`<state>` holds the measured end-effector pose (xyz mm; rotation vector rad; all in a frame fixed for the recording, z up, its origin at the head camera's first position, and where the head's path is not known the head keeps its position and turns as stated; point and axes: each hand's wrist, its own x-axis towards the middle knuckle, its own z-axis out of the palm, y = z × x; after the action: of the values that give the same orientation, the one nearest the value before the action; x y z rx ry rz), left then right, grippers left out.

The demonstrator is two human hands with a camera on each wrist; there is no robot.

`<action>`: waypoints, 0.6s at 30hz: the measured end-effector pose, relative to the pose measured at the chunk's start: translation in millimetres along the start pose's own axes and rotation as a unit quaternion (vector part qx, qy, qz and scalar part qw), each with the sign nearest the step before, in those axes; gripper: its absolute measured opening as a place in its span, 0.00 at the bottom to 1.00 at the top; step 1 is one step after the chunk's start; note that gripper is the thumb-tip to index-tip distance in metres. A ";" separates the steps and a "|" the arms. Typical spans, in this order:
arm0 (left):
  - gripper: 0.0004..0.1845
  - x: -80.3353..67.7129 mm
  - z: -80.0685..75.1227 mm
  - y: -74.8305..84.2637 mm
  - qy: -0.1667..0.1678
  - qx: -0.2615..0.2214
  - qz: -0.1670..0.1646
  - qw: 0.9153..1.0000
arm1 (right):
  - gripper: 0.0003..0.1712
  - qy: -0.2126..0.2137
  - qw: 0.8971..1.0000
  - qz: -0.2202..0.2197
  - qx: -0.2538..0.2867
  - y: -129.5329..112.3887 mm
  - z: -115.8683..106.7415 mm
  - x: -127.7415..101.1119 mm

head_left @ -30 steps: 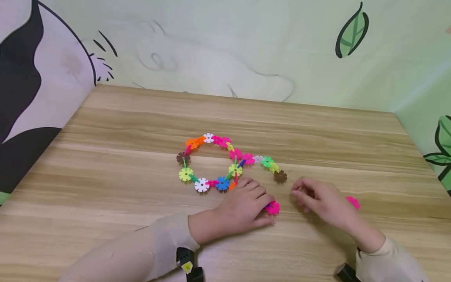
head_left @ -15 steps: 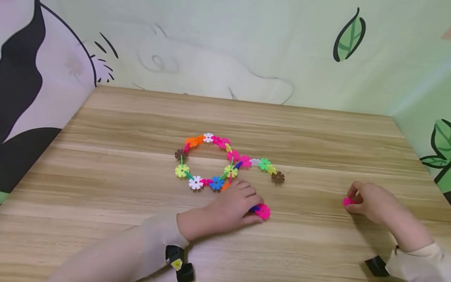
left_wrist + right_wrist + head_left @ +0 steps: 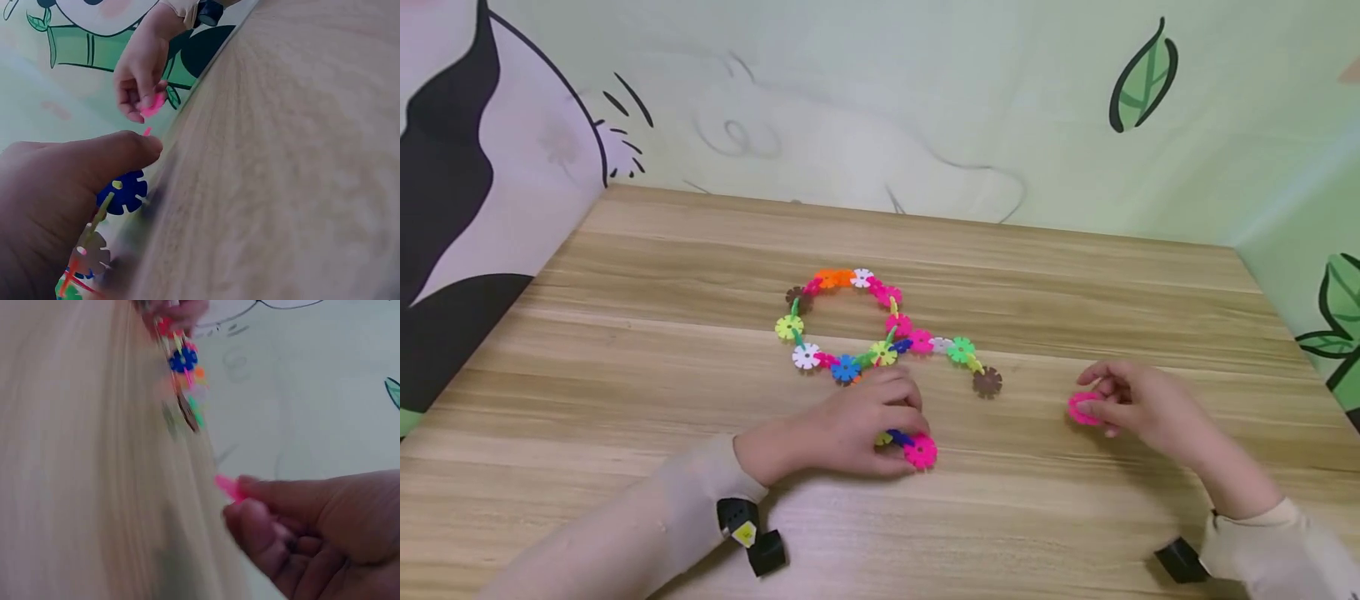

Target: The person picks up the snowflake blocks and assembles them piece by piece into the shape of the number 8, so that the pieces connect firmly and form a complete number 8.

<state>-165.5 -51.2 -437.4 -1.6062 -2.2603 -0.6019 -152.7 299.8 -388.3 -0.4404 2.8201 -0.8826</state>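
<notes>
A chain of interlocking plastic snowflake discs (image 3: pixel 846 369) lies on the table, forming a loop with a tail that ends in a brown disc (image 3: pixel 987 382). My left hand (image 3: pixel 842 429) holds the near part of this chain, its palm side hidden from the head view. Past its thumb and forefinger sticks out a pink end disc (image 3: pixel 921 452), joined to a dark blue disc (image 3: pixel 128 190) seen below the thumb in the left wrist view. Off to the right, my right hand (image 3: pixel 1165 417) pinches a loose pink snowflake disc (image 3: pixel 1082 408) between thumb and fingers, apart from the chain.
The wooden table (image 3: pixel 1037 517) meets a pale green wall (image 3: pixel 865 108) with painted leaves at the back. On each wrist sits a black camera, the left one (image 3: pixel 766 550) and the right one (image 3: pixel 1182 560) both close to the tabletop.
My right hand has gone right, taken up the loose pink disc from the table and come partway back left with it. My left hand has slid left, shifting the chain's loop.
</notes>
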 end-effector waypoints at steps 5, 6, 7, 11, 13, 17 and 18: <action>0.21 -2.9 -4.2 9.4 -0.014 0.069 -0.034 0.997 | 0.06 -0.003 0.990 -0.047 0.131 -16.1 22.4 18.6; 0.21 -3.9 -4.3 12.4 -0.011 0.087 -0.039 0.995 | 0.06 -0.007 0.987 -0.051 0.149 -18.4 26.7 22.5; 0.20 -4.8 -4.4 15.6 -0.006 0.102 -0.046 0.994 | 0.06 -0.012 0.985 -0.054 0.163 -20.4 30.7 26.3; 0.16 -9.3 -4.4 25.3 0.019 0.147 -0.075 0.986 | 0.08 -0.033 0.979 -0.055 0.195 -25.7 43.8 38.6; 0.15 -10.7 -5.1 28.0 0.027 0.161 -0.089 0.983 | 0.08 -0.033 0.979 -0.048 0.197 -27.0 48.3 42.8; 0.16 -11.8 -8.5 29.7 0.026 0.178 -0.113 0.977 | 0.09 -0.028 0.978 -0.033 0.205 -28.9 53.9 46.4; 0.17 -12.4 -9.3 29.5 0.025 0.179 -0.120 0.976 | 0.09 -0.028 0.977 -0.031 0.208 -29.3 55.0 47.1</action>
<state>-133.5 -57.5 -430.4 -1.1466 -2.3760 -0.2621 -177.7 232.5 -418.9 -0.4806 2.4850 -1.4059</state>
